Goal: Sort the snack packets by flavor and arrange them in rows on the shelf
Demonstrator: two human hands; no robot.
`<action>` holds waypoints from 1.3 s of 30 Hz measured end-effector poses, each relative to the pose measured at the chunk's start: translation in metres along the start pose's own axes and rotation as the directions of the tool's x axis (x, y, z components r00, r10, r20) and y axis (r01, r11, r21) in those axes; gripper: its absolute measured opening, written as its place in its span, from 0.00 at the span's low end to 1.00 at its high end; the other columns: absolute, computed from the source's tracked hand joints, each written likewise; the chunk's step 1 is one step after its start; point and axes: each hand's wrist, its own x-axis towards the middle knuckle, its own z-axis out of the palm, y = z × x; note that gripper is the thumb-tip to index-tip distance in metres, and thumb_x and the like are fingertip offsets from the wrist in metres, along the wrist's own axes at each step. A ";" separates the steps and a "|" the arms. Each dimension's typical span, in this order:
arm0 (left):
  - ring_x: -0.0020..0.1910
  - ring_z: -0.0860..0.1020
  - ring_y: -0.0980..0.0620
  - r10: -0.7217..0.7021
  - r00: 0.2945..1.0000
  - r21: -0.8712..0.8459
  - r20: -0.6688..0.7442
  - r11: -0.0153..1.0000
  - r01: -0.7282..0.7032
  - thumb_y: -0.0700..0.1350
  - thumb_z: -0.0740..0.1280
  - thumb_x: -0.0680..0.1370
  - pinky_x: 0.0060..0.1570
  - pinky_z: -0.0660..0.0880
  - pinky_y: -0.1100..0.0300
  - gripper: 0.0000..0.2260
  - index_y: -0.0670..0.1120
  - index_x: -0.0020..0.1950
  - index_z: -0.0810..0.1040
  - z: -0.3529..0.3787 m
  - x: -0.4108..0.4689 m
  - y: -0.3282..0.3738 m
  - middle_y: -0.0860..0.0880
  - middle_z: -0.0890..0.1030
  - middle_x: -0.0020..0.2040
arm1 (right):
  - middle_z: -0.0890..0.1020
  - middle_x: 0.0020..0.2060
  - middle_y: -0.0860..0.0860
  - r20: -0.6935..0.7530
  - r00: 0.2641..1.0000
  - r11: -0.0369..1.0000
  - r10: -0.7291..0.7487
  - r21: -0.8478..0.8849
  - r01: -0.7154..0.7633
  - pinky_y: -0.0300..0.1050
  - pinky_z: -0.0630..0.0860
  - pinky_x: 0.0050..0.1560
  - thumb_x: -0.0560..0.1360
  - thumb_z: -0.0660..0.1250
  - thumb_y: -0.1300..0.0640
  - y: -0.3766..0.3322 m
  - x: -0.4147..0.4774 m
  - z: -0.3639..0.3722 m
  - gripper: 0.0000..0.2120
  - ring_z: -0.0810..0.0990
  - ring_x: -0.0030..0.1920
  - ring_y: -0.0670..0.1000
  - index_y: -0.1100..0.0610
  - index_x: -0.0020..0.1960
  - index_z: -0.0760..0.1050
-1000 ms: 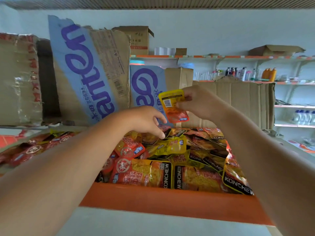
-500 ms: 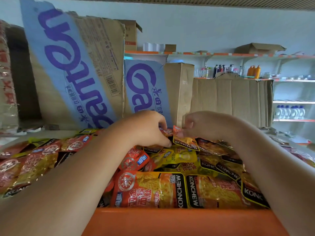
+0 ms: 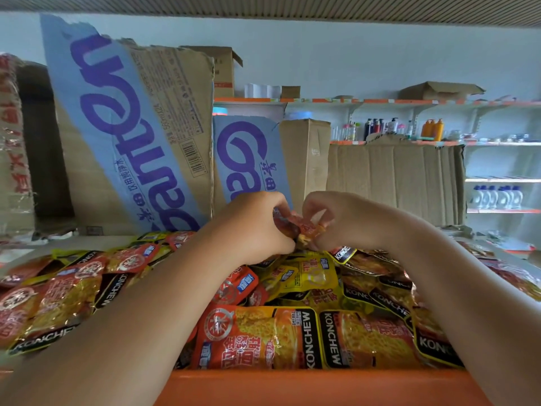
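Head view: hands [image 3: 254, 227] [image 3: 349, 221] pinch packet [image 3: 305, 227] over KONCHEW pile [image 3: 303, 338].

We see two arms, both bare. Left forearm [image 3: 140, 326] and right forearm [image 3: 468, 288] uncovered from wrist back to frame edge, one on either side of orange shelf lip [image 3: 322, 388]. Left hand [image 3: 251, 227] and right hand [image 3: 348, 221] bare too, well beyond shelf lip. We note smooth, rounded forearms, looking far broader near shelf lip than at wrists under wide lens. Knuckles softly rounded. Fingernails too blurred for us to tell.
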 end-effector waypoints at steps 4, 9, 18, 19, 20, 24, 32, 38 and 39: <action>0.49 0.78 0.56 0.043 0.994 -0.036 -0.101 0.998 -0.047 0.53 0.77 0.65 0.40 0.74 0.59 0.27 0.66 0.60 0.70 0.000 -0.002 0.003 0.59 0.79 0.56 | 0.80 0.45 0.41 -0.055 0.998 0.997 0.001 0.071 0.003 0.40 0.72 0.39 0.67 0.79 0.54 0.002 -0.001 -0.004 0.13 0.81 0.45 0.41 0.43 0.46 0.78; 0.52 0.79 0.54 0.143 0.957 -0.021 -0.251 0.988 -0.153 0.54 0.78 0.66 0.46 0.78 0.55 0.31 0.65 0.65 0.68 -0.002 -0.004 0.005 0.57 0.78 0.57 | 0.82 0.42 0.45 -0.191 0.982 0.996 -0.018 0.079 0.033 0.41 0.74 0.39 0.66 0.78 0.53 0.003 0.001 -0.002 0.12 0.82 0.44 0.50 0.44 0.43 0.77; 0.55 0.78 0.53 0.276 0.875 0.151 -0.399 0.960 -0.234 0.50 0.79 0.70 0.50 0.79 0.52 0.28 0.60 0.68 0.72 -0.006 -0.009 0.017 0.55 0.78 0.59 | 0.78 0.48 0.46 -0.422 0.892 0.978 -0.164 0.049 0.203 0.41 0.75 0.48 0.67 0.77 0.58 -0.003 -0.005 -0.011 0.10 0.78 0.46 0.45 0.46 0.41 0.80; 0.56 0.78 0.52 0.283 0.869 0.179 -0.406 0.957 -0.228 0.50 0.79 0.71 0.51 0.79 0.50 0.29 0.59 0.69 0.72 -0.007 -0.010 0.020 0.54 0.78 0.60 | 0.78 0.48 0.46 -0.442 0.878 0.973 -0.183 0.046 0.226 0.42 0.75 0.50 0.67 0.78 0.57 -0.004 -0.005 -0.012 0.10 0.78 0.48 0.45 0.46 0.41 0.79; 0.57 0.78 0.51 0.290 0.866 0.214 -0.407 0.952 -0.218 0.49 0.78 0.71 0.52 0.80 0.49 0.29 0.58 0.70 0.72 -0.009 -0.010 0.022 0.54 0.78 0.62 | 0.78 0.48 0.46 -0.459 0.866 0.969 -0.199 0.042 0.244 0.42 0.75 0.50 0.68 0.78 0.57 -0.005 -0.005 -0.013 0.10 0.78 0.48 0.46 0.45 0.41 0.79; 0.58 0.79 0.48 0.302 0.864 0.318 -0.403 0.931 -0.177 0.48 0.76 0.72 0.52 0.79 0.48 0.30 0.56 0.73 0.71 -0.014 -0.017 0.030 0.51 0.78 0.64 | 0.76 0.48 0.45 -0.495 0.836 0.958 -0.237 0.023 0.286 0.35 0.72 0.48 0.69 0.77 0.57 -0.006 -0.006 -0.014 0.09 0.77 0.47 0.43 0.45 0.42 0.80; 0.56 0.80 0.49 0.281 0.818 0.394 -0.501 0.916 -0.073 0.51 0.75 0.72 0.48 0.76 0.55 0.29 0.59 0.71 0.70 -0.022 -0.065 0.034 0.54 0.79 0.62 | 0.78 0.47 0.50 -0.480 0.766 0.891 -0.427 -0.078 0.448 0.32 0.70 0.48 0.71 0.76 0.59 -0.030 -0.025 -0.020 0.05 0.76 0.47 0.47 0.55 0.45 0.82; 0.56 0.80 0.51 0.249 0.775 0.364 -0.581 0.931 -0.026 0.51 0.76 0.72 0.53 0.80 0.49 0.29 0.57 0.71 0.71 -0.044 -0.105 0.029 0.54 0.79 0.61 | 0.78 0.48 0.52 -0.444 0.709 0.823 -0.548 -0.134 0.552 0.48 0.73 0.51 0.70 0.76 0.60 -0.062 -0.044 -0.009 0.06 0.77 0.48 0.51 0.56 0.46 0.82; 0.55 0.80 0.50 0.247 0.766 0.357 -0.594 0.934 -0.024 0.50 0.76 0.72 0.53 0.80 0.48 0.29 0.56 0.71 0.71 -0.047 -0.111 0.027 0.54 0.79 0.61 | 0.78 0.48 0.53 -0.445 0.701 0.813 -0.558 -0.123 0.569 0.48 0.73 0.51 0.70 0.77 0.60 -0.067 -0.045 -0.006 0.06 0.77 0.47 0.52 0.57 0.46 0.82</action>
